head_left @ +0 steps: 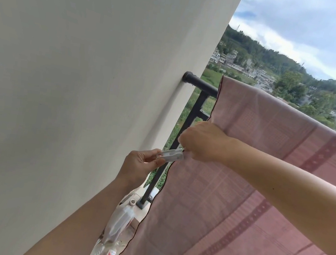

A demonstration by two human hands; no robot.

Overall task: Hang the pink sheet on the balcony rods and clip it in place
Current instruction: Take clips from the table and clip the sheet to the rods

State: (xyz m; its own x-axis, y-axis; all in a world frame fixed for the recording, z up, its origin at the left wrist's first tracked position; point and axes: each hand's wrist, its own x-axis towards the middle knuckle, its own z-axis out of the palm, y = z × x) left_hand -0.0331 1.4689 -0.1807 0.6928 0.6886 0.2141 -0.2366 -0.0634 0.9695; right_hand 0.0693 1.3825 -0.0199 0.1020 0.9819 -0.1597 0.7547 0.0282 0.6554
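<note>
Pink sheet draped over black balcony rod, hanging down the inner side. Left hand pinching clear clip at sheet's left edge; right hand closed on that edge by the clip. Below: clear plastic bottles, contents not discernible, beside white wall.

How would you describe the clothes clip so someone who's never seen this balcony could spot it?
Find the pink patterned sheet draped over the black metal railing beside the cream wall. At the sheet's left edge, the left hand pinches a small clear plastic clip. Nothing else there is see-through and rigid.
</note>
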